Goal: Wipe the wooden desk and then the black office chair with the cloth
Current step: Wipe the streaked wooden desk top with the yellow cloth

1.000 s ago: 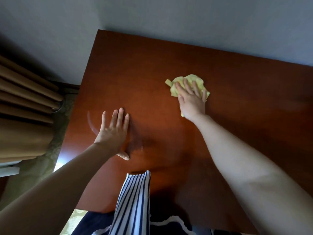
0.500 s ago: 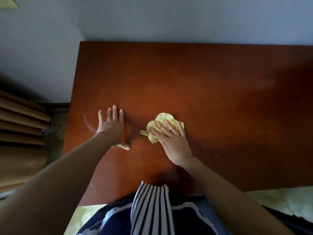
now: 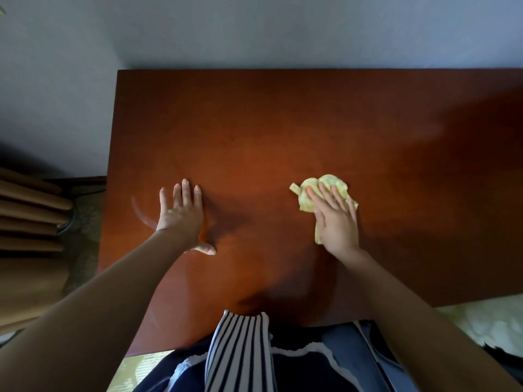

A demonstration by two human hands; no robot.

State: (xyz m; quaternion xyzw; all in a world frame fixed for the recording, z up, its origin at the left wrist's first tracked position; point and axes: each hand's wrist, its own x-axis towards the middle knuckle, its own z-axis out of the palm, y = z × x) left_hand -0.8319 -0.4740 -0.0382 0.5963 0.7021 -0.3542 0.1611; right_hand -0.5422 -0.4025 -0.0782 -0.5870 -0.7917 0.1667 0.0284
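Starting at the left, tan curtain folds (image 3: 31, 210) hang beside the bench (image 3: 268, 123), clear of its left edge. The bench is a reddish-brown wooden top; its far edge runs along a pale wall (image 3: 254, 29).

A faint curved smear (image 3: 139, 213) shows on the wood near the left edge. Just to the right of it, the left grip (image 3: 181, 215) lies palm down on the bench. Its fingers are straight and close together, its thumb is spread toward the near edge, and it holds nothing.

At the near edge, a striped garment (image 3: 240, 355) on the person overlaps the wood.

Further right, the cloth (image 3: 331, 182), yellow and crumpled, lies on the bench about midway between the far and near edges. The right grip (image 3: 335, 222) rests flat on top of it with fingers straight and slightly spread, pressing the cloth onto the wood rather than closing round it. Cloth shows beyond the fingertips and along the left side of the hand.

Beyond the near right edge, a pale patterned floor (image 3: 489, 321) is in view.
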